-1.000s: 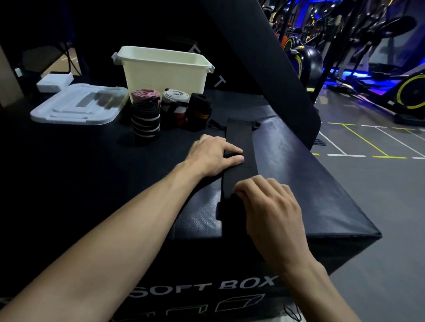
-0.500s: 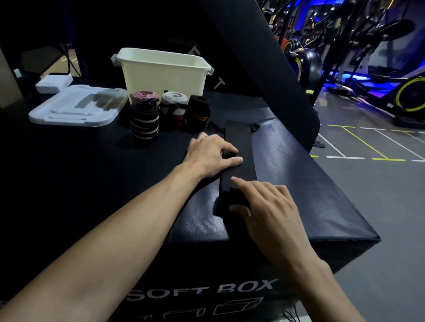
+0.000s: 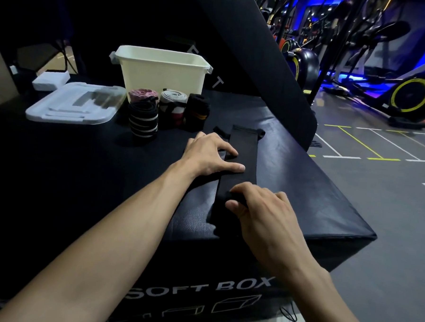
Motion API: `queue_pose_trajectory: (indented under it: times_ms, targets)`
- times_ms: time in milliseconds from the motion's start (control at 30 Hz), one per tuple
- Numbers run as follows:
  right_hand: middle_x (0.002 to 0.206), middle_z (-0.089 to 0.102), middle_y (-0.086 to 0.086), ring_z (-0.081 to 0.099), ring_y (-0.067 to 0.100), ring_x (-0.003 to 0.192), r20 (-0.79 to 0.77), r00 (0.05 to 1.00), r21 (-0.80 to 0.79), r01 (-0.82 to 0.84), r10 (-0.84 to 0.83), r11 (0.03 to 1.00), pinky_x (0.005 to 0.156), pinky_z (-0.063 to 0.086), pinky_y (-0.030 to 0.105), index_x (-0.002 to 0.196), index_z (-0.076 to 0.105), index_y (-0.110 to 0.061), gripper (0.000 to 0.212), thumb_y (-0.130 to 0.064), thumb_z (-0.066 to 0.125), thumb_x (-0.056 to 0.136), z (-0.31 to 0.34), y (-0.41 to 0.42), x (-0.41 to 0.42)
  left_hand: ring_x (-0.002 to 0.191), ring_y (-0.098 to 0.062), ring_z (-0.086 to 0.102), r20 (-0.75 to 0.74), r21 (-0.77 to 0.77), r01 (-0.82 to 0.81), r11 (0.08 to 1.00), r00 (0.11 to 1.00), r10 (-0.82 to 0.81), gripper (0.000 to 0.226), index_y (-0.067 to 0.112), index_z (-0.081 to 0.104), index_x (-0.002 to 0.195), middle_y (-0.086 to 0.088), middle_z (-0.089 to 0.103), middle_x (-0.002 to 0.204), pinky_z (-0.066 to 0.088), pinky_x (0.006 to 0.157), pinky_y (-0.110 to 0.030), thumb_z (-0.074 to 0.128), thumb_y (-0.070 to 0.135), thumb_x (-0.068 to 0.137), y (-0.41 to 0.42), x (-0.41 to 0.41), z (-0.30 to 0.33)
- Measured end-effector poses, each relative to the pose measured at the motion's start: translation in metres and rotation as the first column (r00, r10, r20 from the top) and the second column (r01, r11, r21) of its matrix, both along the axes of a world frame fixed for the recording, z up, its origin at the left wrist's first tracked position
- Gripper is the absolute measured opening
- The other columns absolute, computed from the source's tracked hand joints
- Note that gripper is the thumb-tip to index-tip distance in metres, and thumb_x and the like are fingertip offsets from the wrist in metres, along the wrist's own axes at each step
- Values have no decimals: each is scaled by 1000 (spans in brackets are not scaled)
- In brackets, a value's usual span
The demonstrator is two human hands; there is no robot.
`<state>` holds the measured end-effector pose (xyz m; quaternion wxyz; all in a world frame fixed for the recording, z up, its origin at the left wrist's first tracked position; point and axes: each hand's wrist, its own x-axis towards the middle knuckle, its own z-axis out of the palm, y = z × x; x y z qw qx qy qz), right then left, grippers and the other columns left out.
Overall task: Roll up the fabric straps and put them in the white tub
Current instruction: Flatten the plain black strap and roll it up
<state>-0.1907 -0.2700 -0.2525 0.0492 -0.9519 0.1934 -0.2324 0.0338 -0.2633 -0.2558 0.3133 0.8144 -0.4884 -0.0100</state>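
A long black fabric strap lies flat on the black soft box, running away from me. My left hand rests on its left edge with fingers straight, pressing it down. My right hand pinches the strap's near end between thumb and curled fingers, where the fabric is folded over. The white tub stands at the back of the box. In front of it stand several rolled straps: a pink one, a white one, a black one with yellow and a black-and-white striped one.
The tub's translucent lid lies to the left with a white block behind it. A slanted black pad rises behind the box. The box's right edge drops to the gym floor; exercise bikes stand beyond.
My right hand has curled its fingers over the strap's near end and folded it forward. My left hand has stayed pressing on the strap.
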Motion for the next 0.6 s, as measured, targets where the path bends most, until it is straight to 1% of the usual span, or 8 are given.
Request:
queue_pose_trajectory:
  times_ms: [100, 200, 233, 333, 400, 467, 533, 600]
  targets:
    - [109, 57, -7, 51, 21, 96, 31, 998, -36, 55, -53, 998, 74, 30, 35, 100, 67, -27, 40, -51, 35, 97, -4, -3, 7, 125, -16, 44, 8, 4, -2, 1000, 1000, 2, 56, 49, 75, 107, 16, 63, 122, 35, 109, -40, 73, 83, 62, 0, 0, -1]
    - [105, 56, -7, 48, 22, 94, -16, 997, -47, 73, -74, 996, 75, 26, 35, 99, 70, -27, 53, -50, 22, 97, -1, -9, 15, 125, -17, 45, 19, 10, -6, 1000, 1000, 6, 56, 49, 74, 108, 16, 63, 122, 34, 108, -40, 72, 83, 64, 0, -1, 0]
    - [101, 57, -7, 49, 22, 92, -18, 997, -59, 79, -80, 995, 74, 25, 35, 96, 71, -26, 50, -47, 25, 99, 0, -10, 17, 125, -17, 45, 19, 12, -7, 1000, 1000, 7, 56, 49, 74, 109, 16, 63, 122, 34, 109, -41, 72, 83, 64, 0, -1, -1]
    - [97, 61, -8, 56, 24, 92, -9, 995, -41, 99, -100, 994, 73, 22, 36, 94, 70, -27, 26, -31, 45, 102, 5, -17, 24, 125, -17, 45, 16, 9, -9, 1000, 1000, 9, 54, 49, 74, 109, 16, 63, 122, 34, 111, -42, 73, 82, 65, -1, 0, -2]
    - [99, 65, -11, 60, 21, 96, 2, 995, -12, 96, -96, 995, 74, 22, 36, 109, 66, -32, 18, -30, 49, 103, 9, -19, 26, 124, -17, 45, 10, 6, -6, 1000, 1000, 6, 53, 50, 74, 109, 17, 62, 120, 34, 111, -41, 72, 81, 66, -2, 0, -3]
    - [92, 64, -12, 61, 19, 97, 12, 996, 36, 85, -86, 996, 77, 28, 39, 121, 56, -35, 19, -34, 49, 103, 12, -22, 28, 122, -17, 45, 7, 3, 2, 1000, 1000, -2, 51, 50, 75, 109, 18, 62, 117, 33, 108, -39, 71, 79, 67, -2, 1, -2]
    - [94, 63, -9, 61, 19, 97, 66, 996, 80, 57, -62, 995, 81, 34, 41, 117, 54, -34, 16, -36, 53, 101, 10, -23, 29, 121, -17, 45, 10, 1, 6, 1000, 1000, -6, 48, 49, 75, 109, 18, 62, 116, 32, 107, -38, 71, 76, 70, -2, 1, -2]
    - [98, 59, -7, 59, 20, 94, 147, 987, 65, 57, -66, 996, 78, 35, 41, 107, 58, -29, 13, -34, 62, 96, 9, -22, 30, 122, -17, 44, 11, 1, 9, 1000, 1000, -9, 46, 49, 74, 110, 17, 62, 117, 31, 108, -38, 72, 74, 71, -2, 1, -2]
